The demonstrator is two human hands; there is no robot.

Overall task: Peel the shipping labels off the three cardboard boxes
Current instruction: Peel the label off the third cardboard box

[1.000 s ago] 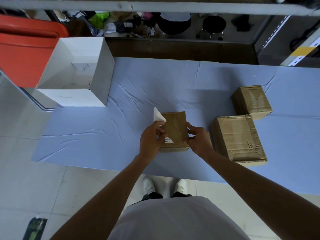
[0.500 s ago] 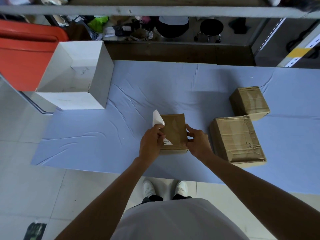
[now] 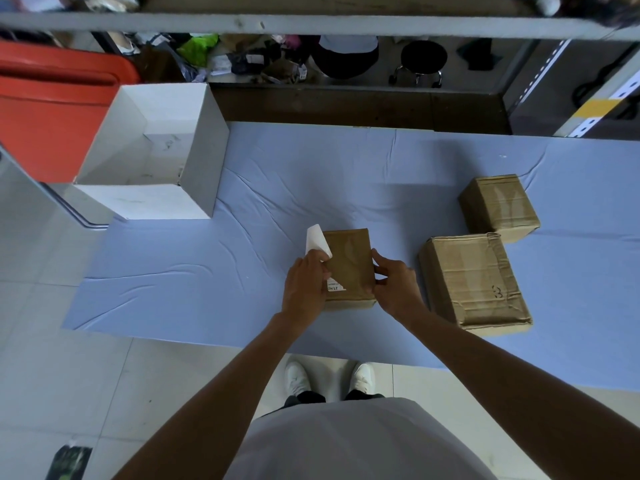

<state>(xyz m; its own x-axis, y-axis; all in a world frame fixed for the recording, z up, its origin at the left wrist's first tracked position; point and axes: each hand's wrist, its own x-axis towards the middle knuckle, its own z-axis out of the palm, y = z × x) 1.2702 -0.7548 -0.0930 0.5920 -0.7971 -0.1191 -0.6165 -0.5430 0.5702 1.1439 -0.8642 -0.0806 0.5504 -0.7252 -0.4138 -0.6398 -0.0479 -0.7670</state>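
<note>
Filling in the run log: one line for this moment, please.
phase: label half peeled | left hand: pinches label | right hand: holds small box

The person wears a pale grey shirt [image 3: 346, 441], dark trousers [image 3: 304, 398] and white shoes [image 3: 296, 377].

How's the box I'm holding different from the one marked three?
The held box is smaller than the numbered box. The held box has a white label, partly peeled and pinched by the left hand; the numbered box shows none. The right hand grips the held box; the numbered box is untouched. Both are brown cardboard on the blue cloth.
</note>
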